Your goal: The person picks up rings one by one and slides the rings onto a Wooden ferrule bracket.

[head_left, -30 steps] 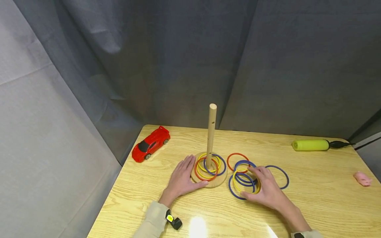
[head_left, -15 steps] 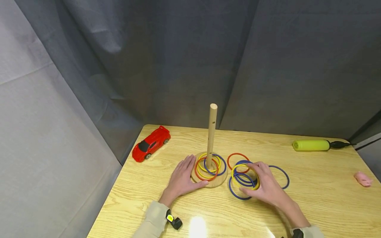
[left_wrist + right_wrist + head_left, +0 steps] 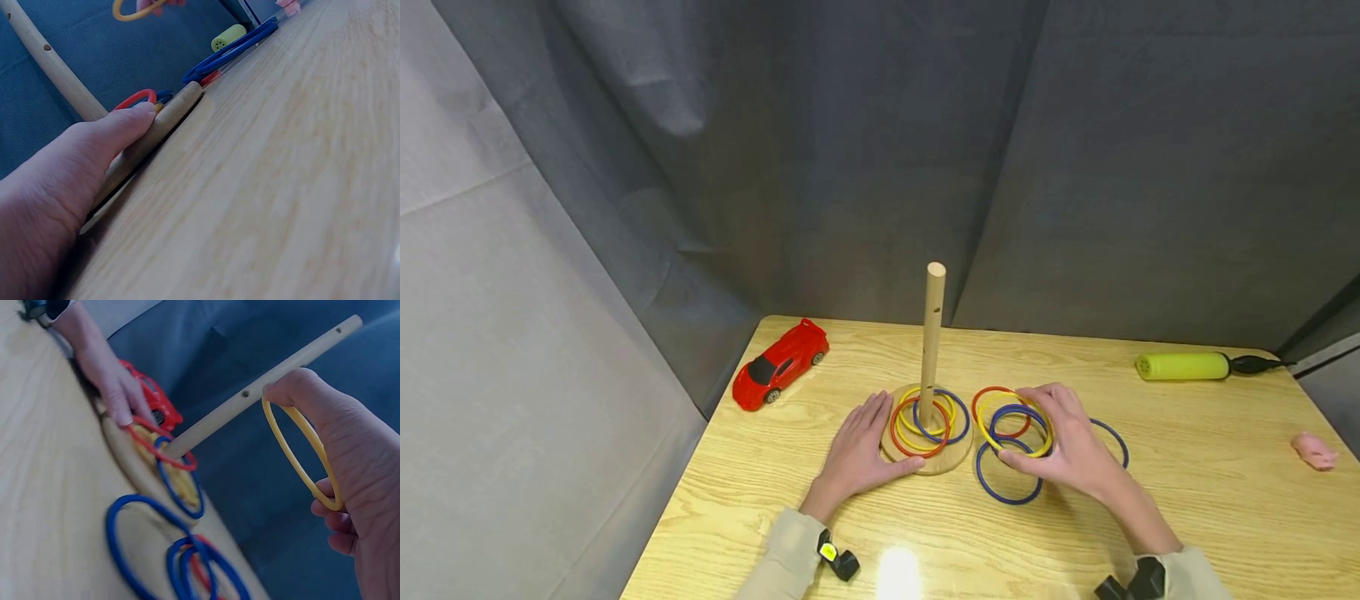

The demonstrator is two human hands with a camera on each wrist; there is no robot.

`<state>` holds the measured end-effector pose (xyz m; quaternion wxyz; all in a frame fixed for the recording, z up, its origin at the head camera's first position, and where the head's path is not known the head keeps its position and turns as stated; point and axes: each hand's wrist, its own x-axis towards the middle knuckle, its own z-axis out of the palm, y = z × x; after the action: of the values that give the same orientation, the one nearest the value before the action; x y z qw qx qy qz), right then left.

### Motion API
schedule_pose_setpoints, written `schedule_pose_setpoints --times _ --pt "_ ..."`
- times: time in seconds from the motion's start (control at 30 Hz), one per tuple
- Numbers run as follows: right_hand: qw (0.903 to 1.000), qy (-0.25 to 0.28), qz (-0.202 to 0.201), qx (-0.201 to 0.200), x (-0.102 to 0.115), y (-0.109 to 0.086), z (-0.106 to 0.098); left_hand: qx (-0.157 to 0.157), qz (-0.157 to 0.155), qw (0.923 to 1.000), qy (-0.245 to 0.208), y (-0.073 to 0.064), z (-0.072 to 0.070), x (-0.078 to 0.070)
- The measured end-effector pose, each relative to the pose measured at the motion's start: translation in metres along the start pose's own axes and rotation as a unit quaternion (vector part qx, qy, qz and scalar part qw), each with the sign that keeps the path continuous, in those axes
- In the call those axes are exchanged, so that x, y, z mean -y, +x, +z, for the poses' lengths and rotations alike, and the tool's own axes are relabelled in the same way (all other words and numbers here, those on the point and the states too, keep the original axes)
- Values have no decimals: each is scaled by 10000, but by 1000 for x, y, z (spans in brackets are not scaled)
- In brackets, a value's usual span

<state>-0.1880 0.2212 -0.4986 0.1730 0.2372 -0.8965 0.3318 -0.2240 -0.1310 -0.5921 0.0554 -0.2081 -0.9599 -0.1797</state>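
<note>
A wooden post point(image 3: 932, 342) rises from a round wooden base point(image 3: 953, 456). Yellow, blue point(image 3: 967, 425) and red rings lie around its foot. My left hand point(image 3: 859, 450) rests against the base's left side, fingers straight, with the thumb laid over its near rim. My right hand point(image 3: 1075, 442) pinches a yellow ring point(image 3: 317, 445) between thumb and fingers, held tilted above the table. Below it lie overlapping blue rings point(image 3: 1009, 502) and a red ring point(image 3: 992, 387). Another blue ring point(image 3: 1123, 450) is partly hidden behind the right hand.
At the back left of the wood-grain table point(image 3: 1187, 517) sits a red toy car point(image 3: 782, 364). A yellow-green hand pump point(image 3: 1183, 366) lies at the back right, with a small pink toy point(image 3: 1314, 451) near the right edge. Dark curtain point(image 3: 850, 167) hangs behind.
The right hand has lifted the yellow ring up off the blue rings and slightly away from the body. The left hand stays on the base.
</note>
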Motion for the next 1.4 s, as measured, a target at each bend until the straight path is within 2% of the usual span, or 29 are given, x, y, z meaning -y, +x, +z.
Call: schedule_pose_setpoints --times 0.2,0.57,0.8,1.13,1.4 --pt "9999 44 -68 -93 10 19 -18 -5 -25 10000 20 0 1 1" --pt "9979 177 -521 -349 24 51 -41 -54 -1 10000 81 0 1 1" --pt "9940 210 -825 -682 37 75 -54 -48 -34 10000 25 1 1 0" --pt "9893 114 -1040 -1015 49 96 -68 -47 32 10000 -52 -3 0 -1" --pt "9829 226 -1385 -1196 62 116 -86 -46 30 10000 82 0 2 1"
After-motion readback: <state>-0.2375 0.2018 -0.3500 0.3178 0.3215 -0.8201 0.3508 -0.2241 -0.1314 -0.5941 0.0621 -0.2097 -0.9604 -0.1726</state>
